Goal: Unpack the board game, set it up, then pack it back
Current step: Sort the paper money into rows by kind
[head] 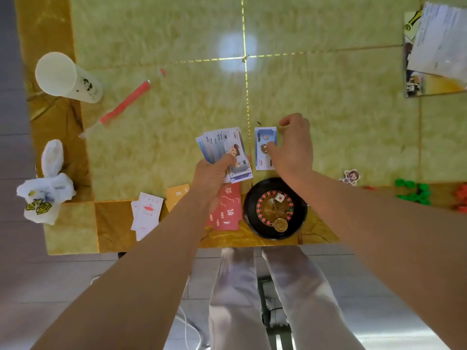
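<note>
My left hand (213, 173) grips a fanned stack of blue and white play-money notes (225, 147) above the table's near edge. To its right, a single blue note (262, 147) is pinched by the thumb and fingers of my right hand (293, 145), just over the green tabletop (151, 147). A black roulette wheel (275, 208) sits at the near edge below both hands. Red cards (228, 210), an orange card (177, 194) and white cards (146, 213) lie left of the wheel, partly under my left forearm.
A white cup (65, 77) lies tipped at the far left beside a red stick (126, 102). A crumpled white bag (45, 190) sits at the left edge. The game box and a paper sheet (439, 46) lie far right. Green pieces (414, 192), red pieces (462, 198) and a character token (351, 176) sit right.
</note>
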### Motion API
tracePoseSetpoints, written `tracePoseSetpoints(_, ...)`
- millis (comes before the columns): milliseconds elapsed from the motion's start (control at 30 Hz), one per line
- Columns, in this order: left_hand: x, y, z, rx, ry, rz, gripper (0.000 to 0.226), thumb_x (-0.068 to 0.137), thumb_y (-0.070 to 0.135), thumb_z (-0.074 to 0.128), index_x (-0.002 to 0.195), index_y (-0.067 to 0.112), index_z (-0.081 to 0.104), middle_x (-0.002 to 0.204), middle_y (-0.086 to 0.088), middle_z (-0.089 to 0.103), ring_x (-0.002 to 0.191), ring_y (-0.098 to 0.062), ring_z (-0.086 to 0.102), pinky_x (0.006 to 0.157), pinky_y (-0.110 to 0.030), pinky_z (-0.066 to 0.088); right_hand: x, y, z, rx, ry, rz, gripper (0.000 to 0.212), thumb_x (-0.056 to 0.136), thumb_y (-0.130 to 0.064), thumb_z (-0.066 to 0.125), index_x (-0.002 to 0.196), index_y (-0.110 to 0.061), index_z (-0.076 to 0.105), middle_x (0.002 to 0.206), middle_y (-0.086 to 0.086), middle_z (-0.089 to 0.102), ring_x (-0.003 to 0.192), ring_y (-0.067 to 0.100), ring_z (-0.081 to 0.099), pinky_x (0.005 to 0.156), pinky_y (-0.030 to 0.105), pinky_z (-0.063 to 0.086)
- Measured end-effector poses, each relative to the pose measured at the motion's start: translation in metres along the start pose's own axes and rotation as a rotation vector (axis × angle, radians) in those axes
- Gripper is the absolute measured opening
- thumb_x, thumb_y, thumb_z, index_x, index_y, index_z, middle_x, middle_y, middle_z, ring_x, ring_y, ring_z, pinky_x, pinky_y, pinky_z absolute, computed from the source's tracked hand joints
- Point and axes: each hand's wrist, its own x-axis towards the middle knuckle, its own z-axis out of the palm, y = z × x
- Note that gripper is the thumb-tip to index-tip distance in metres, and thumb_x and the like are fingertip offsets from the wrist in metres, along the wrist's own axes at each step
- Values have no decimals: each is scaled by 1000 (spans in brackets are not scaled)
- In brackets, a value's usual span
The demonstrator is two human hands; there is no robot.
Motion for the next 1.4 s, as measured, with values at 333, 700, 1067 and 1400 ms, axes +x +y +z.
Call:
tracePoseSetpoints(333,-11,13,31,-34,-143,25,13,87,0,63,97,8,66,76,-2,74,67,-15,71,57,-26,56,-4,1,-33,592,-447,182,13,79,-13,78,83,-11,66,78,7,68,67,11,62,68,23,51)
tracePoseSetpoints(700,-9,9,62,100,-59,65,12,84,-3,64,89,8,66,76,-1,72,71,-17,70,78,-37,59,14,43,-70,457,-206,281,21,79,-8,76,94,-17,64,71,-1,61,71,16,61,73,35,51)
tracePoseSetpoints(1067,-1,-2,85,186,-19,26,20,79,0,71,97,8,68,97,-12,73,89,-29,71,88,-47,56,19,76,-76,107,-138,244,35,79,-10,75,101,-13,48,86,0,56,82,18,56,63,27,37)
tracePoseSetpoints(1400,4,2,104,228,-25,16,22,77,1,74,95,10,66,93,-10,72,91,-32,70,83,-44,56,26,93,-86,-2,-135,210,22,81,-11,72,90,-16,53,94,10,65,88,28,61,75,37,49)
